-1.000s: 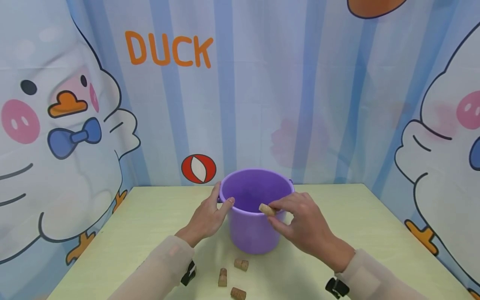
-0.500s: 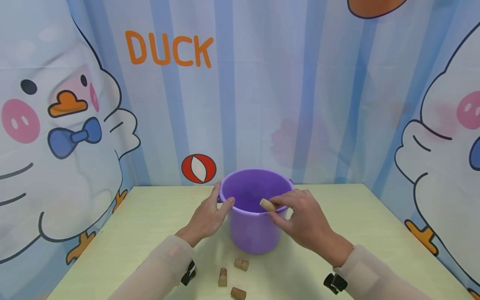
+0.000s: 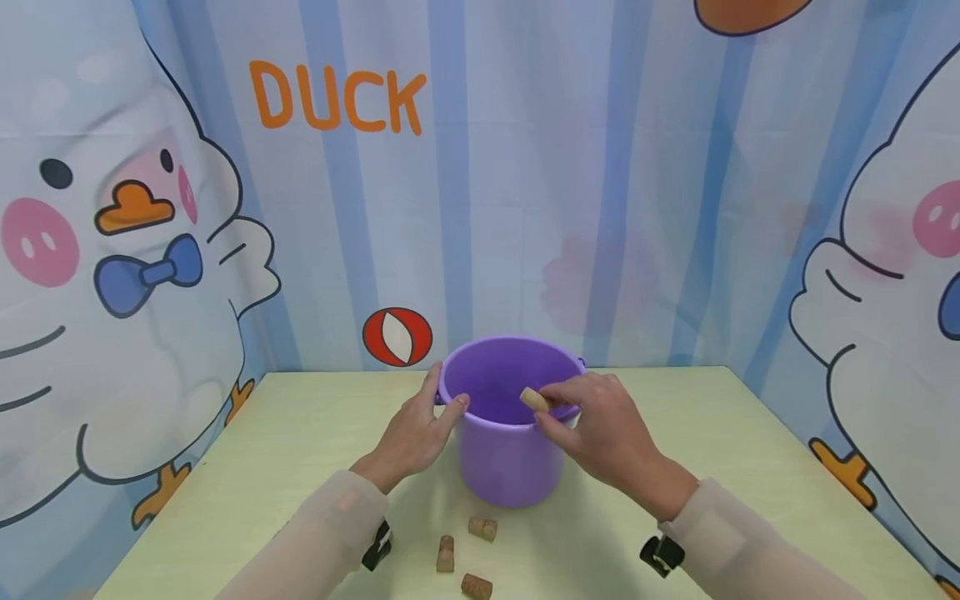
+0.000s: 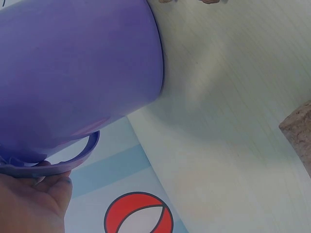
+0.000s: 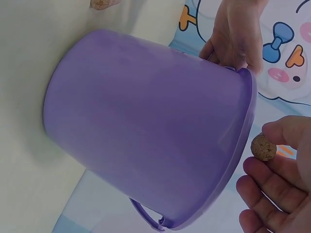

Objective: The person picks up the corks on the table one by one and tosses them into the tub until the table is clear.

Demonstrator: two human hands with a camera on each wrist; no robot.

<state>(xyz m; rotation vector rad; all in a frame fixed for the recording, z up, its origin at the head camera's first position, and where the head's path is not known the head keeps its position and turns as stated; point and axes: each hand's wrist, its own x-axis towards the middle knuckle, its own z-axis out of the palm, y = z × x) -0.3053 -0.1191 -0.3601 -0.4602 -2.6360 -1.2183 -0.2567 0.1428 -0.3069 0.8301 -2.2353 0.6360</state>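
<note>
A purple bucket [image 3: 510, 467] stands upright on the table, its mouth facing up. My left hand [image 3: 411, 435] grips its left rim, thumb over the edge; in the left wrist view the fingers lie by the bucket's handle [image 4: 63, 167]. Between thumb and fingers, my right hand [image 3: 611, 429] pinches a cork [image 3: 534, 400] over the near right part of the rim. The right wrist view shows this cork [image 5: 264, 147] end-on, just above the bucket's mouth. On the table in front of the bucket lie three more corks, a pale one [image 3: 482, 528], a two-toned one [image 3: 446, 554] and a brown one [image 3: 477, 587].
The pale yellow table [image 3: 315, 450] ends at a curtain [image 3: 525, 208] printed with ducks and blue stripes. Both wrists carry dark straps with small devices, such as the right strap [image 3: 662, 555].
My right hand has moved slightly up and to the left with the cork, bringing it further over the bucket's mouth. The left hand and the corks on the table stay where they were.
</note>
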